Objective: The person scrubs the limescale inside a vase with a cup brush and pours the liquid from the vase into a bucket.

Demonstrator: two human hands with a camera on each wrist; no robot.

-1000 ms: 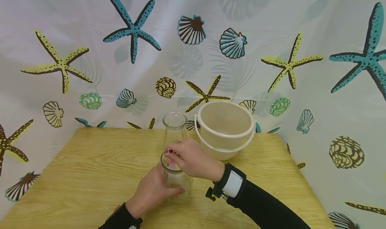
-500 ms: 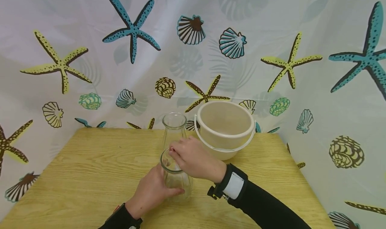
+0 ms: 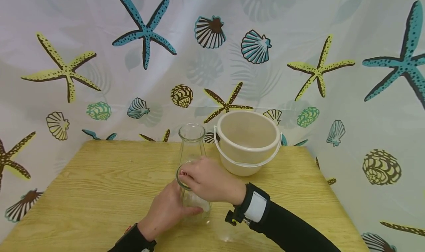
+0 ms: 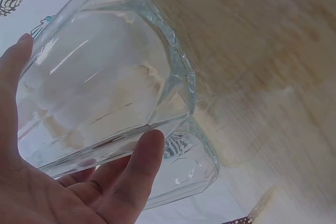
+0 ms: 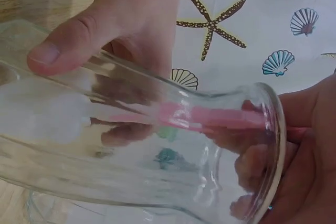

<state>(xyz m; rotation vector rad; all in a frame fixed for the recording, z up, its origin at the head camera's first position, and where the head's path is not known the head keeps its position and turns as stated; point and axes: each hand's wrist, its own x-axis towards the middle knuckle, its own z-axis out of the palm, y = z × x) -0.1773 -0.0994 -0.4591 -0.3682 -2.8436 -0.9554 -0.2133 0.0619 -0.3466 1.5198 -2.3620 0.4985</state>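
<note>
A clear glass vase with a flared rim stands on the wooden table, tilted slightly if at all. My left hand grips its lower body, thumb across the near side. Over the mouth, my right hand pinches the pink handle of a bottle brush, which reaches down into the vase. Through the glass in the right wrist view, the brush's white head shows as a soft blurred mass. The same white blur fills much of the vase in the left wrist view; its exact texture is unclear.
A second clear glass vase stands right behind the held one. To its right sits a cream bucket with a white handle. A curtain with starfish and shells hangs behind the wooden table.
My right hand shifts a little right and up, then left and down at the vase mouth, moving the brush. My left hand and the vase stay nearly still.
</note>
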